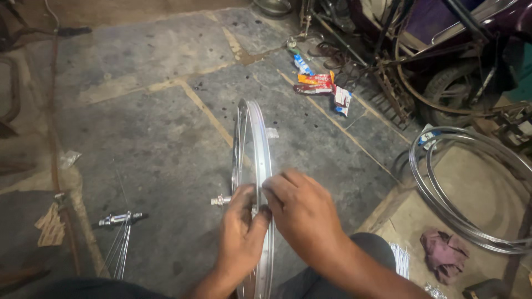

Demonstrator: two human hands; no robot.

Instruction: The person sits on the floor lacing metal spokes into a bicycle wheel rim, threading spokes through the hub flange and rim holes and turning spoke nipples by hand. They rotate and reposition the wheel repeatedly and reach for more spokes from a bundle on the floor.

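Steel-bright and thin, the bicycle wheel rim (256,144) stands upright on the stone floor (149,127), pinched at its near edge by both hands, left hand (239,235) and right hand (302,213); probably light, stiff and slippery, best gripped across its edges.

The floor (149,133) is grey stone slabs with sandy joints, stained and pitted. Near the top centre lie coloured wrappers (321,84). A hub with spokes (119,221) lies at lower left, scraps of cardboard (51,227) beside it and a clear wrapper (69,159) above. At right, bare rims (471,188) rest on the floor, with a purple rag (445,254) and a bundle of spokes (400,259) at lower right. A wheel (256,144) stands upright in the middle.
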